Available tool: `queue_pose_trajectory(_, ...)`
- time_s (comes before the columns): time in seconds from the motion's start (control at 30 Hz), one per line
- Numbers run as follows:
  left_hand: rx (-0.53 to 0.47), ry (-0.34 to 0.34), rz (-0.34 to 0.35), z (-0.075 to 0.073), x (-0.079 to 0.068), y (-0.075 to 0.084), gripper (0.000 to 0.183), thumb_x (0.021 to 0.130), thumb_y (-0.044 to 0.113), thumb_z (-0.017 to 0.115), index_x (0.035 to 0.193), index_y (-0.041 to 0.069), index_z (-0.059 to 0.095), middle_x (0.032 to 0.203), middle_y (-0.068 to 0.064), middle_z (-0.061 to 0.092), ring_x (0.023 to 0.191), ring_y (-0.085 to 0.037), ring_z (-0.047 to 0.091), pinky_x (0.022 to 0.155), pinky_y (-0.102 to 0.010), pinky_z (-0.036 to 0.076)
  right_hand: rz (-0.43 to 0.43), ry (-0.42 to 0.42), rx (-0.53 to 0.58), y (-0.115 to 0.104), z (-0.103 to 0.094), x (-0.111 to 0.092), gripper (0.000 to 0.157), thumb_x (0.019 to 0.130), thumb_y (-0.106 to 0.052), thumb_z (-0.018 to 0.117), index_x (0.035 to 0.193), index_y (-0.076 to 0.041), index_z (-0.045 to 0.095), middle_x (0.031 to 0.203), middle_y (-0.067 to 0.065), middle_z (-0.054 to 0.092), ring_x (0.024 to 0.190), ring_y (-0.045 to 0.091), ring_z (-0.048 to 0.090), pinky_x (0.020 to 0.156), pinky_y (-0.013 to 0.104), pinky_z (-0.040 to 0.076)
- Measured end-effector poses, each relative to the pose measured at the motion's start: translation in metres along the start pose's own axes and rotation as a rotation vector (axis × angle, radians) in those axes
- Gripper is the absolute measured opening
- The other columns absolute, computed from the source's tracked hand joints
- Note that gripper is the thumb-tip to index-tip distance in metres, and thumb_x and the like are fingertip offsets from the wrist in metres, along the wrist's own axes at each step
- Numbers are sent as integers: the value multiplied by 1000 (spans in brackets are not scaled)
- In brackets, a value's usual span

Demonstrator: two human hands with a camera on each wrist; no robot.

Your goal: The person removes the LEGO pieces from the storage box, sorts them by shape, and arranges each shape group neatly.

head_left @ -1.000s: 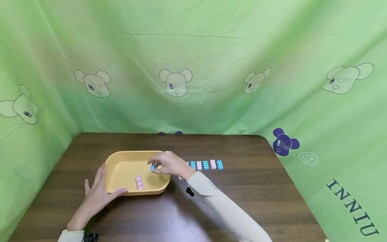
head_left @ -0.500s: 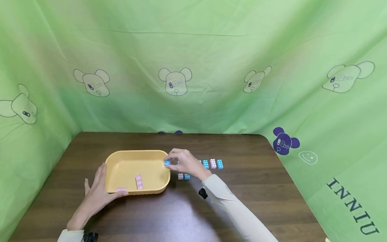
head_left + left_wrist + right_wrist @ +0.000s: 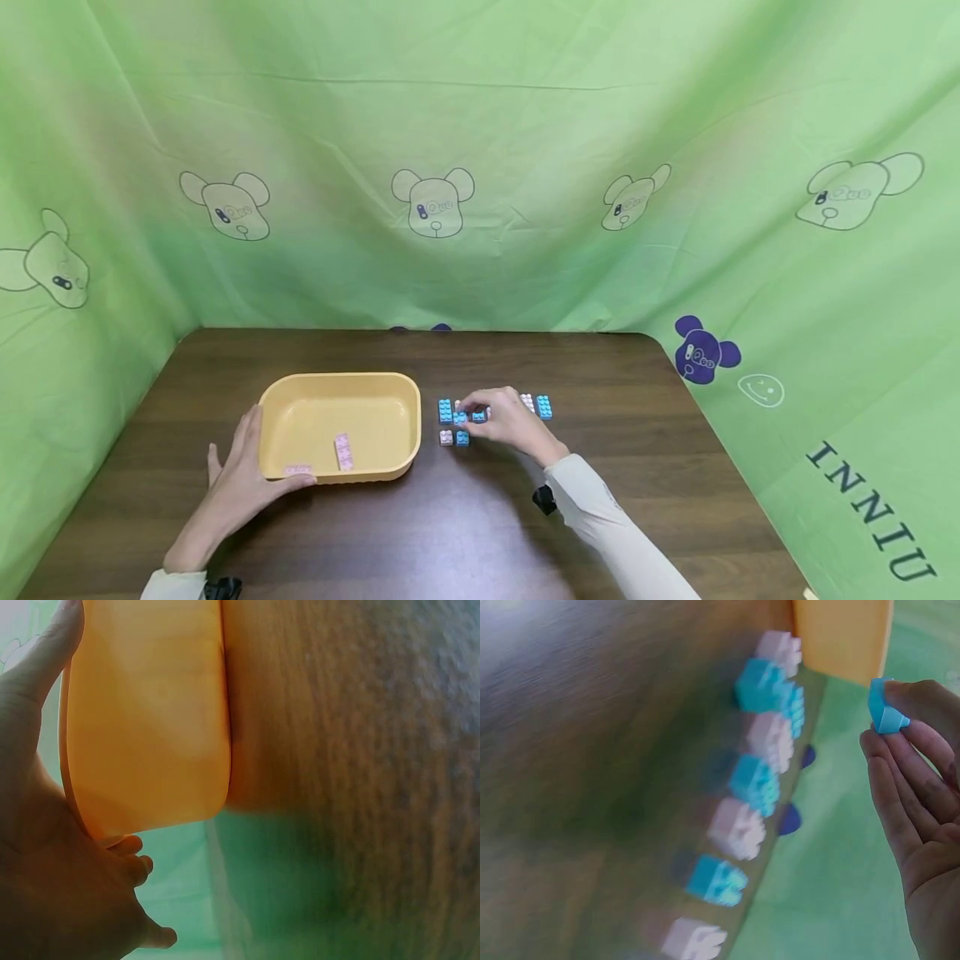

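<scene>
My right hand [image 3: 508,417] pinches a small blue toy building brick [image 3: 886,711] between thumb and fingers, above the left part of a row of bricks. Under and beside that hand lie alternating blue and pink bricks, a blue brick [image 3: 446,411] at the left end and another blue brick [image 3: 543,407] at the right. In front sit a small pink brick [image 3: 446,437] and a small blue brick [image 3: 462,438]. My left hand [image 3: 238,479] rests against the near left corner of a yellow tray [image 3: 415,417], fingers extended along its side, thumb along the front rim.
Inside the tray lie a long pink brick [image 3: 342,452] and another pink brick [image 3: 297,470] by the near wall. The brown wooden table [image 3: 480,533] is enclosed by green printed cloth [image 3: 525,275] at the back and sides.
My right hand has carried the blue brick out of the tray and rightward over the row. The left hand stays at the tray's corner.
</scene>
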State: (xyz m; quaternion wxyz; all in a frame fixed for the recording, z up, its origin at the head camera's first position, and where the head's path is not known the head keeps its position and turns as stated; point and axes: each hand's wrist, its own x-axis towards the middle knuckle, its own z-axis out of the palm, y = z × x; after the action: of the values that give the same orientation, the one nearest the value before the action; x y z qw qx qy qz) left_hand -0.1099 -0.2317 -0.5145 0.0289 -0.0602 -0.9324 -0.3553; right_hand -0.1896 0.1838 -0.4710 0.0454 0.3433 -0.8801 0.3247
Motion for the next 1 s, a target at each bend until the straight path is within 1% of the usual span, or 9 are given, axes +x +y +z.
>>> queue_pose_trajectory(0.13, -2, -1, -1, -1, -1, 0, 145, 75, 54, 93, 167, -1, -4, 170, -35, 9, 154, -56, 15, 113, -82, -13, 68, -15, -3, 8, 1, -13, 15, 85, -3, 86, 97, -4, 77, 90, 6, 79, 83, 21, 77, 74, 26, 62)
queue_pose_trajectory(0.2, -2, 1, -1, -1, -2, 0, 144, 76, 54, 92, 167, -1, -4, 170, -35, 9, 154, -56, 15, 113, -82, -13, 86, -13, -16, 12, 1, -19, 16, 85, -3, 87, 95, -5, 75, 89, 6, 79, 82, 19, 78, 74, 26, 62)
queue_pose_trajectory(0.23, -1, 3, 0, -2, -2, 1, 144, 76, 54, 92, 168, -1, -4, 170, -35, 9, 154, -56, 16, 113, -82, -13, 94, -10, -26, 14, 2, -21, 16, 84, -4, 87, 95, -6, 75, 89, 5, 79, 82, 18, 78, 77, 27, 61)
queue_pose_trajectory(0.33, 3, 3, -1, -2, -2, 1, 144, 76, 55, 92, 167, -2, -3, 170, -35, 10, 153, -57, 17, 113, -82, -12, 115, -1, -32, 20, 4, -28, 16, 84, -5, 88, 93, -6, 75, 88, 5, 79, 82, 18, 78, 78, 30, 61)
queue_pose_trajectory(0.43, 3, -2, -2, -1, -1, 1, 144, 76, 55, 92, 167, -2, -4, 169, -36, 10, 153, -58, 18, 113, -82, -12, 140, 4, -27, 25, 6, -33, 16, 83, -4, 89, 91, -6, 75, 87, 6, 79, 81, 19, 78, 77, 28, 61)
queue_pose_trajectory(0.47, 3, -4, -1, -1, -1, 1, 144, 76, 55, 92, 167, -2, -4, 169, -36, 9, 153, -58, 18, 113, -82, -12, 138, 0, -22, 26, 7, -34, 16, 83, -4, 89, 91, -5, 75, 86, 6, 79, 80, 18, 78, 72, 26, 62)
queue_pose_trajectory(0.67, -2, -7, 2, 0, 0, 1, 144, 76, 55, 92, 168, 0, -5, 170, -35, 8, 152, -59, 19, 112, -82, -13, 110, -14, -42, 32, 11, -37, 15, 83, -3, 90, 90, -5, 77, 85, 5, 78, 76, 12, 74, 70, 21, 60)
queue_pose_trajectory(0.87, -1, -9, -2, 0, 0, 1, 144, 77, 55, 91, 167, -1, -6, 170, -35, 7, 153, -58, 17, 113, -82, -13, 140, -43, -36, 32, 15, -37, 15, 83, 0, 88, 94, -4, 77, 85, 3, 76, 76, 10, 72, 71, 21, 59)
queue_pose_trajectory(1.0, 1, -8, -2, 0, 0, 1, 144, 77, 55, 91, 167, -2, -5, 170, -35, 7, 153, -58, 17, 113, -82, -13, 146, -51, -41, 32, 16, -38, 18, 83, -1, 88, 97, -3, 77, 86, 3, 76, 77, 11, 71, 71, 22, 59)
